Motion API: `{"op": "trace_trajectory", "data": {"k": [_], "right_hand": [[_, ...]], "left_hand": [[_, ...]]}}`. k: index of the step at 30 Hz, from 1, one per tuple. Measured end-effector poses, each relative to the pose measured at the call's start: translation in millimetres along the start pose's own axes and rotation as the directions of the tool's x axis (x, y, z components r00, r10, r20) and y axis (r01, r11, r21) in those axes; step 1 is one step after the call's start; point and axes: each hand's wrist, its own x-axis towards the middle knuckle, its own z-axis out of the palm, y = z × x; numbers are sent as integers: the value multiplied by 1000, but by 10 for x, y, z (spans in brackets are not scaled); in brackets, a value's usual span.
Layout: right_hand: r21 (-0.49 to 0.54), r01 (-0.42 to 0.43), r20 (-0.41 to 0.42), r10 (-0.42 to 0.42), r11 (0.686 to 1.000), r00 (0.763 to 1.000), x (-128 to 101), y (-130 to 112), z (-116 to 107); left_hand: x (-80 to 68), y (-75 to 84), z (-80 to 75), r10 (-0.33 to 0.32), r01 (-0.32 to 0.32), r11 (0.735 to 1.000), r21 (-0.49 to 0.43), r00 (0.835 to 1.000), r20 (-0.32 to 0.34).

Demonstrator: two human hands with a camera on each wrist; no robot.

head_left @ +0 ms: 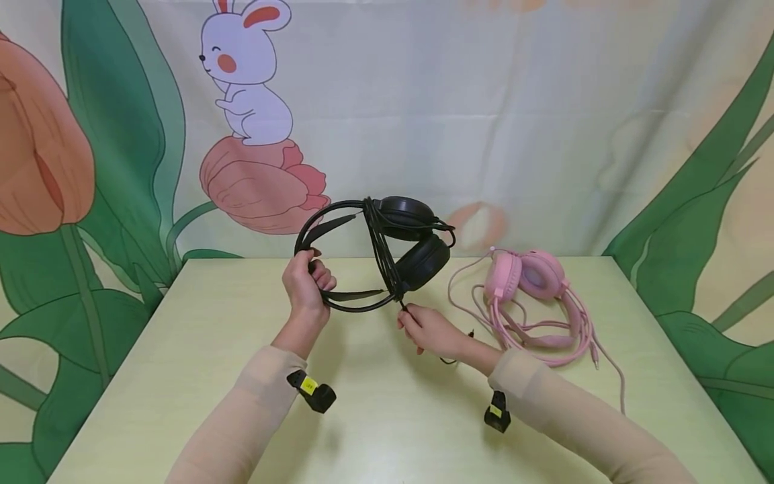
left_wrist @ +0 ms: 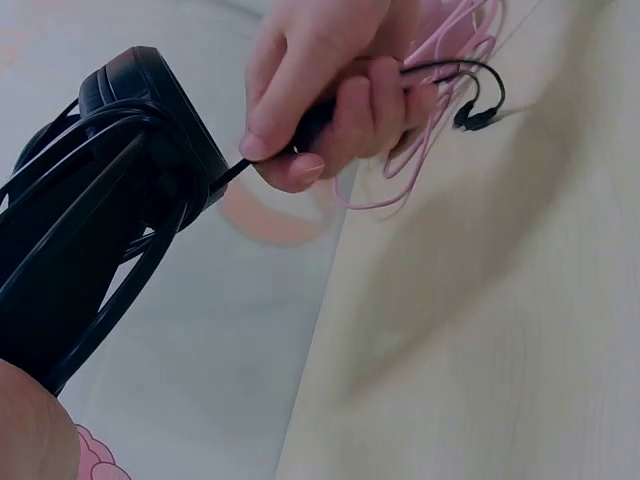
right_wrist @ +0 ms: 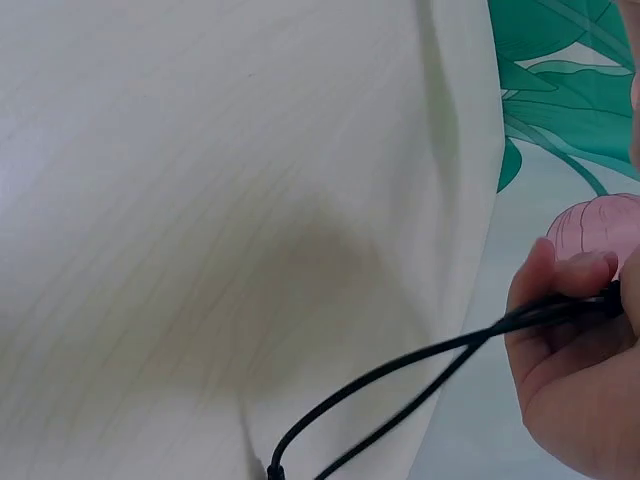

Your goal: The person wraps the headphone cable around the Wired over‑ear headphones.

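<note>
Sleeves (head_left: 580, 407) foremost; left hand (head_left: 307, 284) grips headband (head_left: 328, 228), right hand (head_left: 433, 331) cable (right_wrist: 405, 360).

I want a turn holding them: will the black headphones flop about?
The headband seems stiff, holding an arch in the left hand. The cable is probably floppy, since it bends in wound loops. The earcups look chunky, so that end may feel heavier.
</note>
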Motion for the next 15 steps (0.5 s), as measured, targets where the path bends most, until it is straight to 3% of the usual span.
{"op": "trace_trajectory", "data": {"k": [8, 15], "right_hand": [[-76, 4, 11, -4, 997, 1000, -56, -52, -36], [-164, 76, 58, -67, 984, 996, -166, -84, -73]], "left_hand": [[12, -48, -43, 23, -22, 1000, 19, 996, -81], [58, -16, -79, 99, -91, 994, 60, 982, -160]]}}
